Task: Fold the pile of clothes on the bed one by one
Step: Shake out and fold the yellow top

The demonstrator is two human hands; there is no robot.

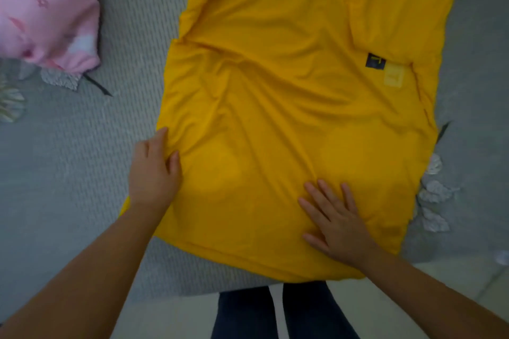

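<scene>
A large yellow garment (275, 91) lies spread over the grey bed (82, 159), with a dark label (375, 60) near its right side and one part folded over at the top right. My left hand (154, 170) grips the garment's left edge, fingers curled into the cloth. My right hand (336, 220) lies flat on the lower part of the garment, fingers straight and spread, pressing the fabric down.
A pink patterned garment (46, 11) lies bunched at the upper left of the bed. The bedspread shows pale leaf prints (435, 192) to the right of the yellow cloth. The bed's near edge and my dark trousers (275, 311) are at the bottom.
</scene>
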